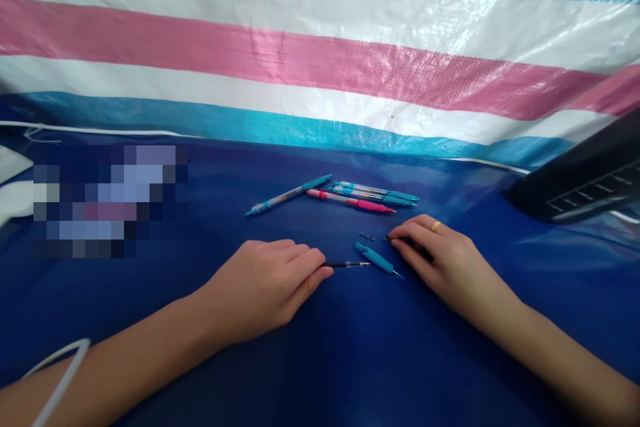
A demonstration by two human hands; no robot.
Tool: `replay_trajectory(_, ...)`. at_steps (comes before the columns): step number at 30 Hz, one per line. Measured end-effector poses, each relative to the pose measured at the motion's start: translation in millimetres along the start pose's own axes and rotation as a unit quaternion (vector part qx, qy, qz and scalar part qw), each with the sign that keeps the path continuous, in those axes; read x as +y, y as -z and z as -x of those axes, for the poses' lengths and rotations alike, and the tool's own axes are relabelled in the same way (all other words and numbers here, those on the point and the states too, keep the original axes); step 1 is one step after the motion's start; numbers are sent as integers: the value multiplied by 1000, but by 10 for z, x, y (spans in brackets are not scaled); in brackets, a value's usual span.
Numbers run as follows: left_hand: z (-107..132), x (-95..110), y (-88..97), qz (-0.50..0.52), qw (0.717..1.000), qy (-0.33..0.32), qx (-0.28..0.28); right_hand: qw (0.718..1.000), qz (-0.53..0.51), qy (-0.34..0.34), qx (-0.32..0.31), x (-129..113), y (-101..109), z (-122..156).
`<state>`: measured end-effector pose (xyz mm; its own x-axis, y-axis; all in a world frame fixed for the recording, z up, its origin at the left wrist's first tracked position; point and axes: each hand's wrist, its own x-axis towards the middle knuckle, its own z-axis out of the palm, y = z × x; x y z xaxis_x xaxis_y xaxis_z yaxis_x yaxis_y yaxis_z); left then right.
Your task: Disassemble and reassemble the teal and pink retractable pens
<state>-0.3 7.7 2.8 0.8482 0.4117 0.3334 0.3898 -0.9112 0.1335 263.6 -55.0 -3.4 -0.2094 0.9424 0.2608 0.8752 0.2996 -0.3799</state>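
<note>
Head view shows the left hand [263,290] with its fingers [313,263] curled closed on the end of a black pen refill [347,265], while the right hand [440,267] rests its slightly parted fingers [399,235] against a tiny dark pen part [386,237], whether gripped being unclear, beside a teal pen barrel [375,257] on the blue worktop [450,367].

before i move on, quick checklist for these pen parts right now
1. Black refill at the left hand: ok, its end is at the fingertips; firmness cannot tell.
2. Small dark piece at the right hand: cannot tell if held.
3. Blue pen body between the hands: ok, lying free, metal tip visible.
4. Small metal part: ok, lying loose, apart from the blue pen body.
5. Pink pen and three blue pens: ok, lying beyond the hands, untouched.
</note>
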Motion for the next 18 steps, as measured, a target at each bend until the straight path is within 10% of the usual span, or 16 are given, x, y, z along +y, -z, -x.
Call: replay_trajectory(18,-11,35,64,14,996,-83,-22,988,-107,105,-41,-314,112,54)
